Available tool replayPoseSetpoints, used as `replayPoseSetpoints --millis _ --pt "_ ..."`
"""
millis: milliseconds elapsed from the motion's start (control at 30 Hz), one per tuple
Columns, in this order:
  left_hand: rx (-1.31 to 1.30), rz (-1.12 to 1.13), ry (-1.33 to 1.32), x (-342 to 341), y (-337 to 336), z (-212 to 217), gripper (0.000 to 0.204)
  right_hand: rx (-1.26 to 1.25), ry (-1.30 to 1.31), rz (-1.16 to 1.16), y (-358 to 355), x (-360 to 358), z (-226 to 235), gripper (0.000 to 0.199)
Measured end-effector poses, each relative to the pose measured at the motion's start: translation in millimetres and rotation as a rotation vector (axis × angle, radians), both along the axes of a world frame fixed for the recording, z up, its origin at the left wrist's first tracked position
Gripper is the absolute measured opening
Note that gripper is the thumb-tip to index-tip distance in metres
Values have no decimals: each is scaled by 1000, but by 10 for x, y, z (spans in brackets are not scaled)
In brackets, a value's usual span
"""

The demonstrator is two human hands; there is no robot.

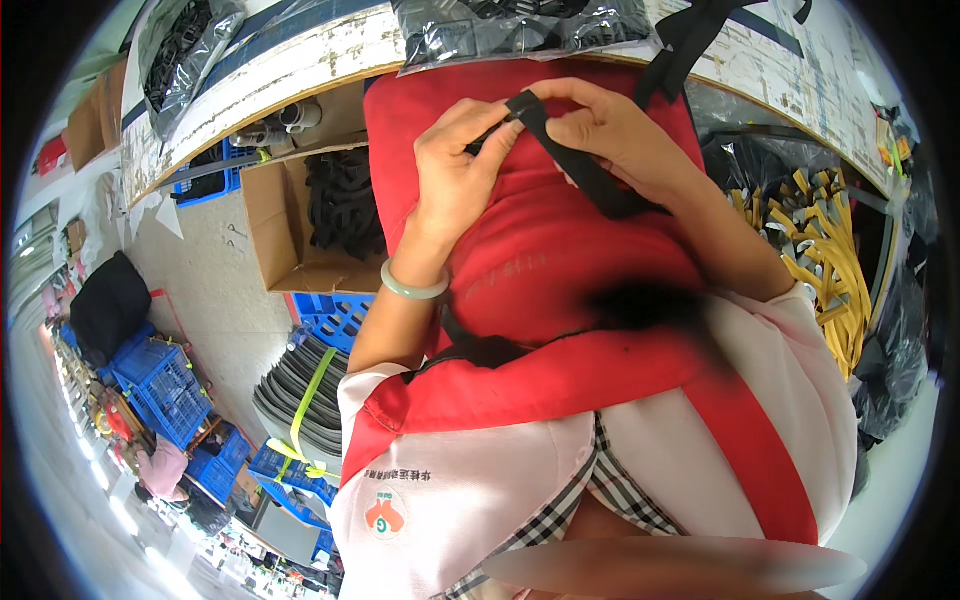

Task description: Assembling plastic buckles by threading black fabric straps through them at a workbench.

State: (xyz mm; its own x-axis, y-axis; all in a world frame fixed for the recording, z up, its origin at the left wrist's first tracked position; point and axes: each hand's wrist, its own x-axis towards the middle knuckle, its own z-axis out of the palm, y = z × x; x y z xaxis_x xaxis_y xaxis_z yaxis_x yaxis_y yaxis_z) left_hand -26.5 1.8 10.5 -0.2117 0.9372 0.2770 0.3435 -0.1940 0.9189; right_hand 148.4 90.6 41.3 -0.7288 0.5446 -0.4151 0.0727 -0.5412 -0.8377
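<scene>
Over the red apron (510, 220), both hands are raised near the table edge with a black webbing strap (575, 160) between them. My left hand (455, 165), with a pale green bangle (415, 283) on its wrist, pinches the strap's end with thumb and forefinger. A small dark piece shows at those fingertips, too small to name. My right hand (625, 140) has its thumb and fingers closed on the strap a little further along. From there the strap slants down under the right hand, and its far end is hidden against the apron.
Clear plastic bags of black parts (525, 30) lie on the worn white table (300, 75). More black straps (690, 45) hang over its edge. At left stand a cardboard box (270, 225) of black pieces and a strapped bundle (300, 395); yellow straps (845, 270) hang at right.
</scene>
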Motion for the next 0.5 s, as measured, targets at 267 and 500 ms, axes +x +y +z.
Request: replayPoseSetpoints --millis 267,500 --pt "-314 -40 -576 62 -45 83 18 4 57 -35 50 7 -44 26" --pt "-436 26 -1129 56 -26 104 17 1093 -23 -157 -170 -78 80 14"
